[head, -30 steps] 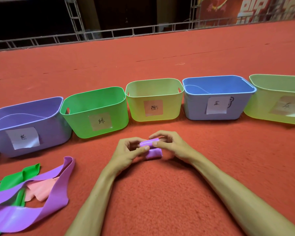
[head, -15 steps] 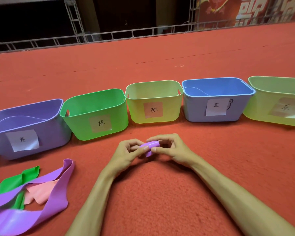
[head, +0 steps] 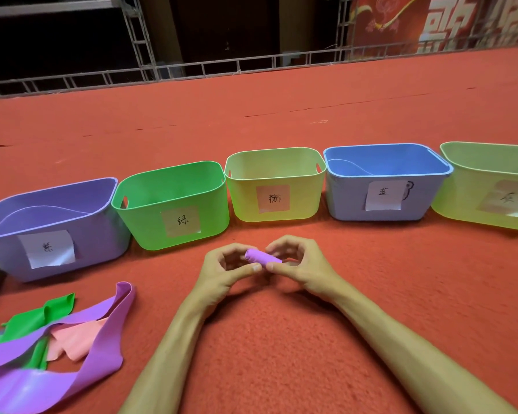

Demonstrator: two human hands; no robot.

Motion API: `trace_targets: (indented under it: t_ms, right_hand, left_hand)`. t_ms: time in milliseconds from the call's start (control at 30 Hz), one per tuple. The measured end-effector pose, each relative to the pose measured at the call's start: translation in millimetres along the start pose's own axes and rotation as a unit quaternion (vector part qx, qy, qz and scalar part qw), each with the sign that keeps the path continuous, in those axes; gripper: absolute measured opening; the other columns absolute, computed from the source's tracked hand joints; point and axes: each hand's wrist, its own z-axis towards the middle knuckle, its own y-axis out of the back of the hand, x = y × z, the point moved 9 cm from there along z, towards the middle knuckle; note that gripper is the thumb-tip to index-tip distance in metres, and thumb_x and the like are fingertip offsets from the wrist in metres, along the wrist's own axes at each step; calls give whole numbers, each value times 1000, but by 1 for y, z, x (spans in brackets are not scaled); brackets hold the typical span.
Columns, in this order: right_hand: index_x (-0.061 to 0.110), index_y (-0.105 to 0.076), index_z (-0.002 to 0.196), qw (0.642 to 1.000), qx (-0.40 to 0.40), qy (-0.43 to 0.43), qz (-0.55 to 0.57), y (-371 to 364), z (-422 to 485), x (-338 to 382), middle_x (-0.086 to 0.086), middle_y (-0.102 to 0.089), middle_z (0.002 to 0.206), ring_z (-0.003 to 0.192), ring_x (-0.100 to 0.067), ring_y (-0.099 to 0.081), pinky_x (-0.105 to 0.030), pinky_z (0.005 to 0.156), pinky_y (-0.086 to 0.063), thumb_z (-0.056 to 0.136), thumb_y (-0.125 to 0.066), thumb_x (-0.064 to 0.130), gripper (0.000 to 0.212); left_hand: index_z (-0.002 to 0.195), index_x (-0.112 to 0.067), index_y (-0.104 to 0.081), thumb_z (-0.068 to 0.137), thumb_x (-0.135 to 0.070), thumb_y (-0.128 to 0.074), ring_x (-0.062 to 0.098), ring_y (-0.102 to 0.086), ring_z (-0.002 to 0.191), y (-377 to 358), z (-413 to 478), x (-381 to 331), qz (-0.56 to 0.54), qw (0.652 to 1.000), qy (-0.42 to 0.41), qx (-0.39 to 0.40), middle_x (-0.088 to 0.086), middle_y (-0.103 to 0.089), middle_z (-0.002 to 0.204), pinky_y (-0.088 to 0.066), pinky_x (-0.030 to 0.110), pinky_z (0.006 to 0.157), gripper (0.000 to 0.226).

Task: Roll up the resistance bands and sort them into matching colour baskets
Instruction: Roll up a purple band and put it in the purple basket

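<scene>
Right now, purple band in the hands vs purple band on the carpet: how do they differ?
Shape: the rolled purple band is wound into a small tight cylinder; the loose purple band lies unrolled as a long flat loop.
Contact: the rolled purple band is pinched between the left hand and right hand; the loose purple band lies untouched, draped over a green band and a pink band.
Shared: same purple colour, and neither is in the purple basket.

The roll [head: 262, 257] between the fingers [head: 293, 245] was purple. Beyond them stood a purple basket [head: 102, 243], green basket [head: 150, 231], yellow basket [head: 243, 204] and blue basket [head: 347, 201], all on orange-red carpet [head: 281, 339].
</scene>
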Motion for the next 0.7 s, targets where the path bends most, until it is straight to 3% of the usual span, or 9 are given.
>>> trace_targets:
  t_ms: [167, 267, 433, 533, 600, 700]
  right_hand:
    - [16, -70, 93, 995, -31, 61, -77, -9, -2, 29, -2, -75, 88, 85, -17, -74, -42, 80, -63, 79, -78, 7, 18]
    - [19, -70, 90, 984, -57, 108, -127, -12, -2, 50, 6, -75, 85, 83, -14, -74, -38, 83, -61, 79, -82, 12, 18]
    - [20, -72, 87, 970, -41, 154, -183, -51, 14, 81, 13, -73, 80, 76, -8, -70, -29, 74, -56, 78, -85, 21, 15]
    - [18, -72, 86, 971, -4, 161, -179, -105, 41, 107, 10, -72, 73, 66, -9, -66, -24, 65, -54, 78, -82, 21, 13]
    - [17, -72, 87, 966, 16, 184, -183, -143, 60, 134, 10, -71, 73, 64, -7, -64, -16, 63, -49, 81, -81, 18, 11]
    - [14, -68, 82, 960, 33, 211, -181, -194, 99, 175, 5, -70, 70, 60, -8, -62, -19, 57, -47, 81, -83, 15, 14]
  left_hand:
    - [117, 3, -69, 68, -11, -89, 35, -69, 102, -6, -3, 4, -164, 985, 42, -32, 29, -71, 112, -59, 46, 95, 54]
    - [111, -1, -74, 72, 1, -85, 28, -70, 104, -4, -10, -7, -198, 976, 37, -77, 21, -74, 110, -59, 36, 94, 41]
    - [96, -13, -84, 71, 2, -88, 15, -74, 93, 46, -37, -46, -94, 980, -10, -173, 12, -80, 101, -57, 27, 87, 30]
    - [95, -10, -81, 77, 9, -81, 6, -74, 85, 102, -52, -85, -6, 975, -42, -216, 5, -81, 93, -56, 19, 80, 26]
    - [97, -6, -81, 77, 7, -82, 9, -74, 85, 142, -62, -113, 7, 967, -52, -249, 8, -81, 93, -58, 23, 81, 24]
    - [99, -4, -80, 79, 9, -79, 6, -72, 81, 199, -70, -155, 34, 957, -70, -278, 4, -81, 89, -57, 21, 80, 23]
